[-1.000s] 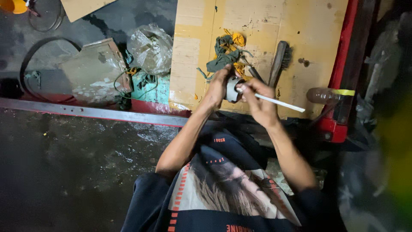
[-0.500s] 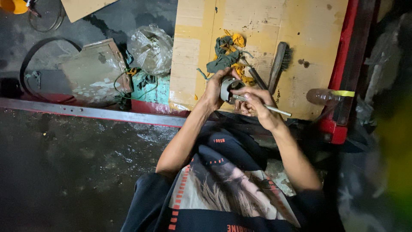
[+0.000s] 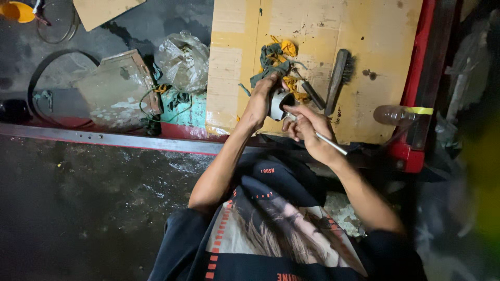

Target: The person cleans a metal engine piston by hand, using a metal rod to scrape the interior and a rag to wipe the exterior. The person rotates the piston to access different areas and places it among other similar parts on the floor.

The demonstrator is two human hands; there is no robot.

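My left hand (image 3: 260,101) grips a small round grey metal part (image 3: 279,103) over a sheet of cardboard (image 3: 364,31). My right hand (image 3: 308,130) holds a thin white-handled brush (image 3: 328,142) with its tip pushed into the part's opening. Just beyond the hands lies a crumpled green and yellow rag (image 3: 276,57). A wire brush with a wooden handle (image 3: 338,80) and a short dark tool (image 3: 312,94) rest on the cardboard to the right of the part.
A clear plastic bottle (image 3: 398,114) lies at the cardboard's right edge against a red frame (image 3: 416,78). To the left sit a crumpled plastic bag (image 3: 182,60), a dirty box (image 3: 117,88) and a metal rail (image 3: 104,138). An orange bowl (image 3: 18,10) is far left.
My right hand has drawn in toward the metal part, and the brush now points into it instead of sticking out to the right. The left hand keeps its hold.
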